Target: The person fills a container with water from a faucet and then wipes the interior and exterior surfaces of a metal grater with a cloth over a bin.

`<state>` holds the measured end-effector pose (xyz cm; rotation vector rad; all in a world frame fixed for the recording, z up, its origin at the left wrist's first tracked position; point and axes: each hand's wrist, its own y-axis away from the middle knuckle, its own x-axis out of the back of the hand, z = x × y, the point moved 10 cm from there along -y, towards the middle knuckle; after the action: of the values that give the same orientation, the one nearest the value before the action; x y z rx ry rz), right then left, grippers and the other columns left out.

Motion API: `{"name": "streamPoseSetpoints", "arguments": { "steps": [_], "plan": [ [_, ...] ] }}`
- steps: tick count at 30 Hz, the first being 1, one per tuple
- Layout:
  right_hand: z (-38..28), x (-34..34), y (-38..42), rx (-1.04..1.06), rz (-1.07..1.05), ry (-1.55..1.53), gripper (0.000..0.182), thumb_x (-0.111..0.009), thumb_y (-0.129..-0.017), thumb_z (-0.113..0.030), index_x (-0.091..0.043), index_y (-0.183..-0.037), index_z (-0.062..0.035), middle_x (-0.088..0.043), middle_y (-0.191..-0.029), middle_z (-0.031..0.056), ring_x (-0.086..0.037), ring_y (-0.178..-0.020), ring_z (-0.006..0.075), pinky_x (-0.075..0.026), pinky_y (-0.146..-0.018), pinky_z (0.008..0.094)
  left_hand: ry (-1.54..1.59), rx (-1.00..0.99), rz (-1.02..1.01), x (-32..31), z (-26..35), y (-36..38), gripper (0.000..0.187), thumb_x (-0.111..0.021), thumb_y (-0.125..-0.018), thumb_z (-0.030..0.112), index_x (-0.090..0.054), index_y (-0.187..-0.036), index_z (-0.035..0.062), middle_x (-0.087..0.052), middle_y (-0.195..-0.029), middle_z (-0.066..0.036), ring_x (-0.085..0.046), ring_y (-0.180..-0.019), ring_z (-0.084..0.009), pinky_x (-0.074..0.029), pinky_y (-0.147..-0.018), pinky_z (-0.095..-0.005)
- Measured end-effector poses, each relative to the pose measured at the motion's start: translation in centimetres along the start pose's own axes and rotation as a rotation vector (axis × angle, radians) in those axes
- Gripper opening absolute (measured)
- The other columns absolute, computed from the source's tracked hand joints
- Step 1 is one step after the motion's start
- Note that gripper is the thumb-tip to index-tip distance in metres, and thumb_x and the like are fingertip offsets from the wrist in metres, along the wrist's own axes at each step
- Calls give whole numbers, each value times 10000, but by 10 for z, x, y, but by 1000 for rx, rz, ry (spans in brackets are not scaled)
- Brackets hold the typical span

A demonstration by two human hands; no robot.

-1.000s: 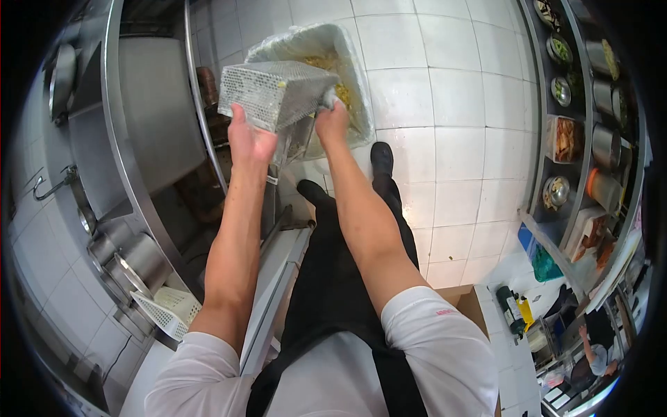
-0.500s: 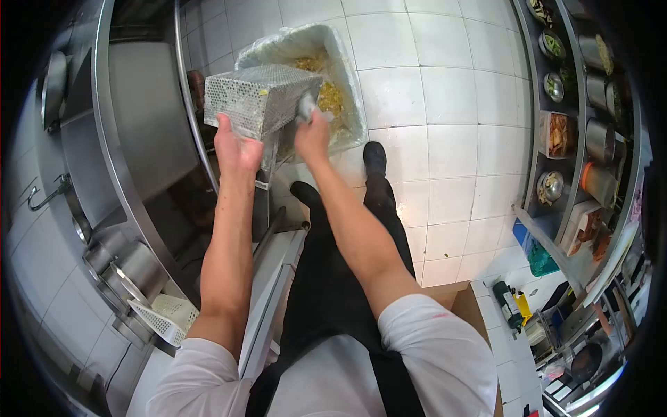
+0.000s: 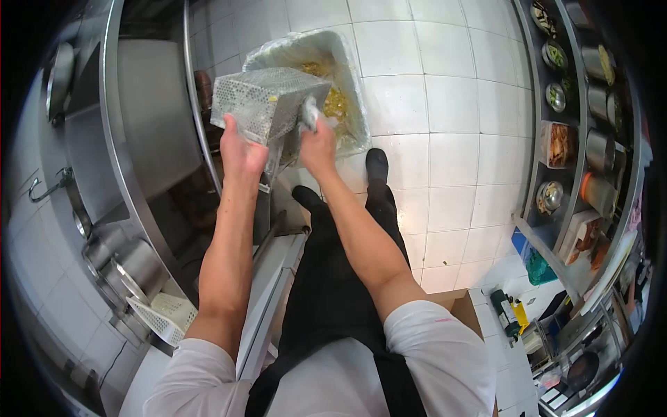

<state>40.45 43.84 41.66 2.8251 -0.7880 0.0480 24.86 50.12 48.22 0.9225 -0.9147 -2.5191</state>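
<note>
My left hand (image 3: 242,151) grips the near edge of a perforated metal basket (image 3: 253,104), its thumb up against the holed side. The basket is tilted and overlaps the left part of a plastic-lined waste bin (image 3: 358,119). Yellowish scraps (image 3: 336,103) lie inside the bin. Closed around a whitish-grey wad (image 3: 310,111), my right hand (image 3: 318,151) is at the basket's right end, over the bin. Whether the wad is a cloth or a scrubber cannot be made out. A small yellow bit (image 3: 272,99) clings to the basket.
A steel counter with a rail (image 3: 196,97) runs along the left. Pots (image 3: 139,267) and a white plastic basket (image 3: 163,318) stand at lower left. Shelves on the right carry bowls (image 3: 554,96) and food containers (image 3: 558,144). My boots (image 3: 376,165) are on white floor tiles (image 3: 455,104).
The view has shifted slightly, so the basket, bin and hands appear a little lower and to the right. My right hand with the wad has moved slightly along the basket's end.
</note>
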Motion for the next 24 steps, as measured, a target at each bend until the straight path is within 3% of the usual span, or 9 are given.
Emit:
{"name": "streamPoseSetpoints", "arguments": {
  "steps": [1,4,9,12,17,20,23,24],
  "plan": [
    [18,0,-6,-137,-37,41,407,-562,-791,-11,-595,-1196,18,-604,-1177,268,-554,-1134,435,-435,-966,458,18,7,3,5,-1,1,491,-333,-1062,360,-417,-1406,19,-462,-1456,-130,-444,-1334,-316,-311,-1148,-499],
    [21,10,-41,-203,-28,-11,397,-564,-797,-28,-585,-1188,35,-602,-1162,276,-562,-1107,440,-437,-950,469,77,5,-7,0,-7,0,489,-319,-1065,355,-418,-1414,28,-464,-1460,-133,-438,-1343,-308,-300,-1156,-489],
    [-92,13,0,123,-36,15,363,-536,-814,-35,-580,-1163,54,-578,-1142,261,-516,-1136,421,-404,-991,454,86,-13,-4,-8,-17,-11,488,-301,-1069,361,-437,-1389,18,-497,-1423,-135,-480,-1304,-309,-344,-1133,-488],
    [-106,10,10,275,-109,35,377,-543,-803,-35,-574,-1167,59,-574,-1131,272,-522,-1117,435,-406,-984,464,100,-4,8,2,-19,-24,487,-289,-1072,358,-447,-1378,14,-510,-1406,-136,-497,-1288,-312,-359,-1123,-490],
    [-69,20,-11,161,-73,190,385,-511,-787,-20,-593,-1157,45,-571,-1152,275,-526,-1099,451,-422,-962,479,122,42,107,-8,-31,-6,486,-284,-1073,354,-453,-1373,11,-519,-1397,-139,-498,-1288,-314,-364,-1122,-477],
    [-108,14,7,312,-225,276,352,-533,-790,-22,-617,-1131,2,-595,-1182,210,-553,-1066,409,-441,-951,454,179,-2,26,2,-32,-25,489,-284,-1072,360,-451,-1376,14,-522,-1396,-135,-496,-1291,-310,-366,-1121,-475],
    [-172,17,8,694,-168,580,363,-542,-783,-7,-645,-1129,-39,-609,-1177,184,-557,-1086,389,-439,-958,445,171,5,104,5,-38,-27,491,-286,-1073,357,-443,-1380,9,-514,-1405,-133,-491,-1296,-306,-360,-1126,-474],
    [-179,11,9,724,-228,653,371,-545,-780,-6,-654,-1132,-52,-614,-1174,179,-557,-1089,384,-438,-959,443,198,35,94,10,-45,-28,489,-285,-1073,354,-440,-1383,9,-511,-1409,-133,-489,-1298,-305,-356,-1129,-473]
  ]
}}
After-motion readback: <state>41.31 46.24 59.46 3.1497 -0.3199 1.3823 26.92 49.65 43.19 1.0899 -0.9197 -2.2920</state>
